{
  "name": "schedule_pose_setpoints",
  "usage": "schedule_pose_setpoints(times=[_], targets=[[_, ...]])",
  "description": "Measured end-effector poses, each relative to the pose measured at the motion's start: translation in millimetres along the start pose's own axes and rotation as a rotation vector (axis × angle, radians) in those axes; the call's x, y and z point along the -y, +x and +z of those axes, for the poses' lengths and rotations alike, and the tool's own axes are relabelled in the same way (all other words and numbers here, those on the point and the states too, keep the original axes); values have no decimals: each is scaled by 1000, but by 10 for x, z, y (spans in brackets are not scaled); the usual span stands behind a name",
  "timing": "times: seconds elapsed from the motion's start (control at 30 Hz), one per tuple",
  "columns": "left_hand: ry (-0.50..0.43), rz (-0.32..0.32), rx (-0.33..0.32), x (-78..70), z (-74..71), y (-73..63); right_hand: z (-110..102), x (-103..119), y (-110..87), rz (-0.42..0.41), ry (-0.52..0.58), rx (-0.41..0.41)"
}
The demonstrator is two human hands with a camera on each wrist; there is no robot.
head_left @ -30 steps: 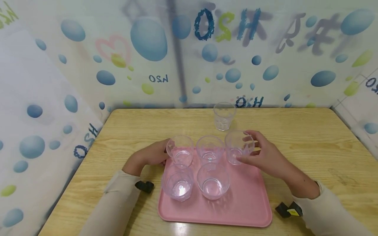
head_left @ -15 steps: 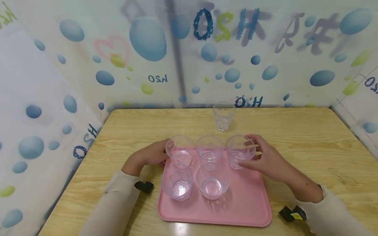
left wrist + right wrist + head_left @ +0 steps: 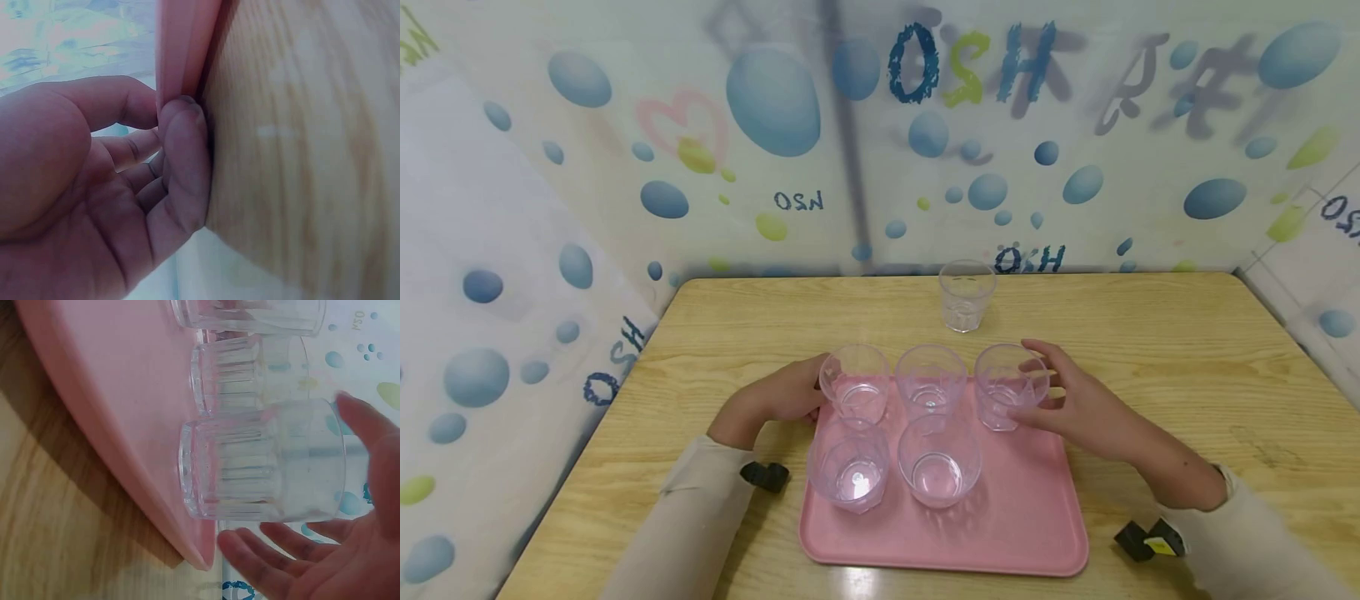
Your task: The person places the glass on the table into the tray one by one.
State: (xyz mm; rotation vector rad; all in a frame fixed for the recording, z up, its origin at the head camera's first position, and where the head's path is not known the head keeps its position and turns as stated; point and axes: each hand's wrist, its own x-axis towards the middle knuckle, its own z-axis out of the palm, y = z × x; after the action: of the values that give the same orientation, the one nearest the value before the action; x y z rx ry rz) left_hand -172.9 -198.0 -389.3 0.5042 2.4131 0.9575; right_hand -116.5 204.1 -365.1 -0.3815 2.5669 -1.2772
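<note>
In the head view, a pink tray (image 3: 1022, 517) lies on the wooden table, bearing several clear tumblers in two rows. At its back left corner my left hand (image 3: 782, 392) pinches the edge. The left wrist view shows the thumb on top of the tray rim (image 3: 181, 50) and the curled fingers (image 3: 187, 156) underneath, against the table. My right hand (image 3: 1086, 408) is around the back right tumbler (image 3: 1000, 392). That tumbler (image 3: 250, 469) stands upright on the tray in the right wrist view, with the thumb beside its rim and loosely bent fingers (image 3: 262, 562) a little apart from its wall.
Another clear tumbler (image 3: 966, 300) stands on the table (image 3: 760, 321) behind the tray. A wall sheet with blue drops (image 3: 928, 133) borders the table's back. On the tray, a front left tumbler (image 3: 850, 467) and front middle tumbler (image 3: 940, 467) stand near each other.
The back right tumbler has come down and slightly towards me onto the tray with my right hand, whose fingers have since loosened. My left hand stays at the tray edge.
</note>
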Motion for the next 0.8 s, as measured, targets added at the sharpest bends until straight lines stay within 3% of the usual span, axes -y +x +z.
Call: schedule_pose_setpoints(times=[0.2, 0.47, 0.8], targets=[[20, 5, -5, 2, 7, -3, -211, 89, 115, 0, -14, -27], [1, -2, 5, 21, 9, -1, -455, 163, 447, -11, -69, -63], [-17, 10, -2, 20, 11, -3, -578, 234, 915, 3, -199, 18]])
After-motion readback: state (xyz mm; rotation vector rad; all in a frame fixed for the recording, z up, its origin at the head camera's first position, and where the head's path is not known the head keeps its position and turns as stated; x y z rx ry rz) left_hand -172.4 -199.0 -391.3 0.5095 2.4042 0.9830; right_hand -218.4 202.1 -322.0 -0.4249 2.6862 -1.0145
